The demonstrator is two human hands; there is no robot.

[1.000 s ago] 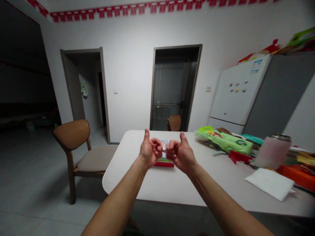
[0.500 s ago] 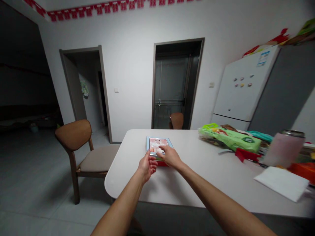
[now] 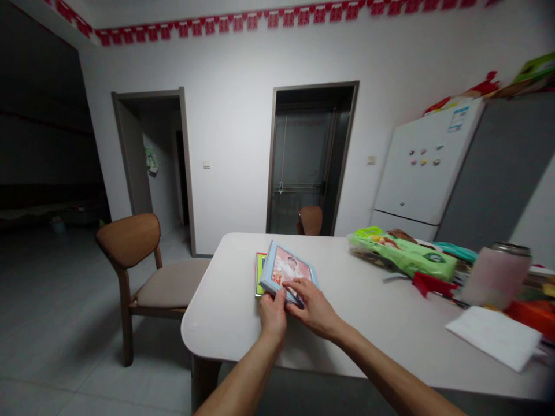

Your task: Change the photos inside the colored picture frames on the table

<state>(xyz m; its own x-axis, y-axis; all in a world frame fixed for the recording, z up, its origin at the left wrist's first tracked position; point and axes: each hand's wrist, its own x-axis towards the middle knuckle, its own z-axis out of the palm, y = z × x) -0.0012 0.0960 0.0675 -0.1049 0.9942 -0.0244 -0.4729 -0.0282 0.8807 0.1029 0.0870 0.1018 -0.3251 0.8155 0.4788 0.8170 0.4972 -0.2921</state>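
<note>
A light-blue picture book (image 3: 286, 271) is tilted up off a small stack on the white table (image 3: 329, 341). My left hand (image 3: 273, 315) grips its near edge from below, thumb on top. My right hand (image 3: 313, 306) pinches the near right part of the cover with fingers on top. Under it a green and yellow book (image 3: 259, 271) still lies flat, with a red edge showing beside it.
A wooden chair (image 3: 139, 266) stands left of the table. On the right lie a green packet (image 3: 405, 254), a red item (image 3: 427, 283), a pink tumbler (image 3: 494, 274), a white napkin (image 3: 494, 335) and orange boxes. A white fridge (image 3: 425, 167) stands behind; two doorways open ahead.
Both hands dropped from raised thumbs-up fists to the stack, took hold of the top blue book and raised its near side, uncovering the green book beneath.
</note>
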